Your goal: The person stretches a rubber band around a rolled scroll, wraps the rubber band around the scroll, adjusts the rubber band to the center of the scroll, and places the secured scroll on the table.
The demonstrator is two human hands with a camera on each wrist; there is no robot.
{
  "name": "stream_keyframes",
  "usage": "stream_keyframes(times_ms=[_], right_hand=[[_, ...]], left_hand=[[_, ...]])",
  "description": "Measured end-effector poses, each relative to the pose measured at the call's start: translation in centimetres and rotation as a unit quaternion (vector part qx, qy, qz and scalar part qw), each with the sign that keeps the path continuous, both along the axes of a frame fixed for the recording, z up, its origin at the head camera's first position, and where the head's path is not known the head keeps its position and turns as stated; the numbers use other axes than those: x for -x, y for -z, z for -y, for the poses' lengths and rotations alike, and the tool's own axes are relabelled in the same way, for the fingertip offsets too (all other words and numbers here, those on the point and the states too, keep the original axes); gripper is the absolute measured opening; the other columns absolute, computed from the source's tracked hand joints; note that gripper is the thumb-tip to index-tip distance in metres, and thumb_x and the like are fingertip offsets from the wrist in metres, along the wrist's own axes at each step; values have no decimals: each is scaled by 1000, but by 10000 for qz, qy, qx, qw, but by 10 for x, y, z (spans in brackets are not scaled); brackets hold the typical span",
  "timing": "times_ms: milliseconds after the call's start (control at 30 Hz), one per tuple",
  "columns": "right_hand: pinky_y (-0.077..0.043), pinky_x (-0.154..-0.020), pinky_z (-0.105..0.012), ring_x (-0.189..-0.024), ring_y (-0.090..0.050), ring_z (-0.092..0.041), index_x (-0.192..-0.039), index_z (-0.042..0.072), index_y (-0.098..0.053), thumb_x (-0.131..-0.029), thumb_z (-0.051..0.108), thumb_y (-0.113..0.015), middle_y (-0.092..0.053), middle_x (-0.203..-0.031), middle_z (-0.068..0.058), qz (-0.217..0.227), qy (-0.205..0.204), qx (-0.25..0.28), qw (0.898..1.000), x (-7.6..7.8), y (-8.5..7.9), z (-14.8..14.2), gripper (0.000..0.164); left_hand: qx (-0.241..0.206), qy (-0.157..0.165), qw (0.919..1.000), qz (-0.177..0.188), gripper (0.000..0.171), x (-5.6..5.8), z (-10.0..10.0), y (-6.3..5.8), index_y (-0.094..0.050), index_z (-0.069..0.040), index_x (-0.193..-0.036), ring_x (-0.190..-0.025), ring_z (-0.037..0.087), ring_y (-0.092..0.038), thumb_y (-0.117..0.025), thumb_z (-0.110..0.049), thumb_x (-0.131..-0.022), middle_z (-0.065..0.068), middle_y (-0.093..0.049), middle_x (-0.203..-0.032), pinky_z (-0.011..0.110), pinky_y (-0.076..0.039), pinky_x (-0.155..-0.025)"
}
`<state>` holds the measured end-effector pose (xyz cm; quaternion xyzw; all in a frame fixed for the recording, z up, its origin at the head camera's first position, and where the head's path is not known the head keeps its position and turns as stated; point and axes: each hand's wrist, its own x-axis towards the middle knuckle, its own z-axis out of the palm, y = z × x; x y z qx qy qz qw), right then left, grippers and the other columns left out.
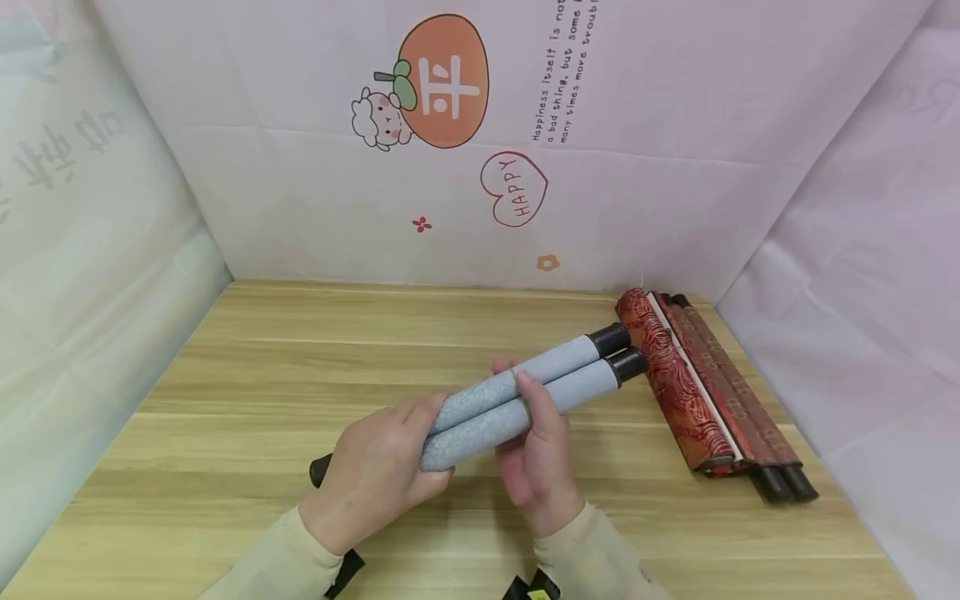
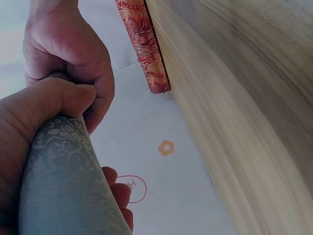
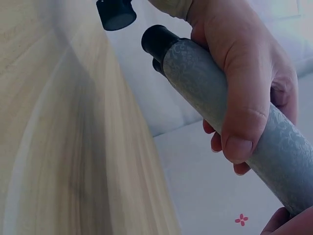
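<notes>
A pale grey-blue scroll [image 1: 480, 425], rolled as two side-by-side rolls with black end knobs, slants above the table. My left hand [image 1: 382, 462] grips its lower left part, with one black knob showing beyond the hand. My right hand [image 1: 536, 458] holds the scroll near its middle, thumb on top and some fingers behind. In the right wrist view, my left hand [image 3: 249, 83] wraps the patterned scroll [image 3: 195, 78], its thumb lying across it. In the left wrist view, my right hand [image 2: 73, 54] shows at the far end of the scroll [image 2: 68, 181].
On the right of the wooden table [image 1: 262, 358] lies a red patterned scroll [image 1: 678, 392], next to a brown scroll [image 1: 731, 383] with black knobs. Printed white cloth [image 1: 300, 208] walls the back and sides. The grey-blue scroll's upper knobs are close to the red one.
</notes>
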<state>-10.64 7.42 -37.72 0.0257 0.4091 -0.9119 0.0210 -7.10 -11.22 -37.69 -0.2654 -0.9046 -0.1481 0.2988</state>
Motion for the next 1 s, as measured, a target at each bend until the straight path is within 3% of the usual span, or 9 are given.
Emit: stream_keyframes(times_ms=[167, 467, 1000], right_hand=[[-46, -99, -29, -105, -62, -13, -124, 13, -58, -106, 26, -53, -70, -114, 2, 152, -62, -74, 9998, -4, 5, 4, 22], [-50, -97, -27, -108, -65, -13, -132, 15, -52, -106, 29, -52, -71, -120, -1, 307, -361, 0, 9989, -7, 6, 5, 30], [-47, -85, -26, -100, -64, -11, -117, 23, -67, -104, 34, -54, -71, -108, 6, 558, -1168, -270, 9912, -16, 14, 11, 21]], left_hand=[[62, -39, 9999, -129, 73, 0, -1, 0, -66, -5, -127, -69, 15, -67, -88, -30, -62, 3, -74, -95, 31, -57, -57], [117, -49, 9999, -117, 73, 1, -1, -1, -66, -5, -128, -71, 16, -68, -88, -28, -62, 4, -74, -96, 32, -58, -59], [113, -59, 9994, -326, 72, 4, -2, -2, -66, -6, -126, -75, 19, -71, -89, -27, -62, 5, -74, -99, 35, -59, -60]])
